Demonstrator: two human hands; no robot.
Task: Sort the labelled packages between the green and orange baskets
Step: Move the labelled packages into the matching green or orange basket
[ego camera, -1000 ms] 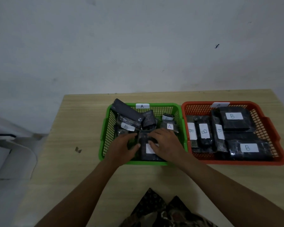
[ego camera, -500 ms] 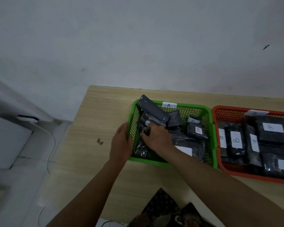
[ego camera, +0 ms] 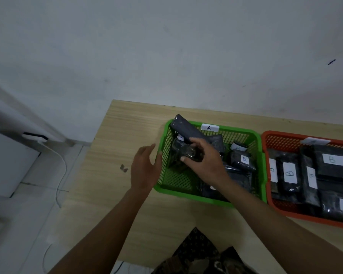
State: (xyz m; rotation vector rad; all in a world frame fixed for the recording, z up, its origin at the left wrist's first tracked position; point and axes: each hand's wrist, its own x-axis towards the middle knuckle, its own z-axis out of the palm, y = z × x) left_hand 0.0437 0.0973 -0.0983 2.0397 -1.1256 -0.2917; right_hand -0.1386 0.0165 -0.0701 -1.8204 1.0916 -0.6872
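1. Your right hand [ego camera: 204, 165] sits inside the green basket [ego camera: 210, 199], gripping a shiny dark package [ego camera: 183, 155]; a long grey package [ego camera: 188, 129] leans over the far left corner just above it.
2. The near left floor of that basket shows bare mesh; dark packages fill its right half.
3. Your left hand [ego camera: 145, 171] hangs just outside the basket's left wall, over bare table [ego camera: 131, 125].
4. The orange basket [ego camera: 297, 215] is packed with B-labelled packages [ego camera: 290, 173] across its floor.
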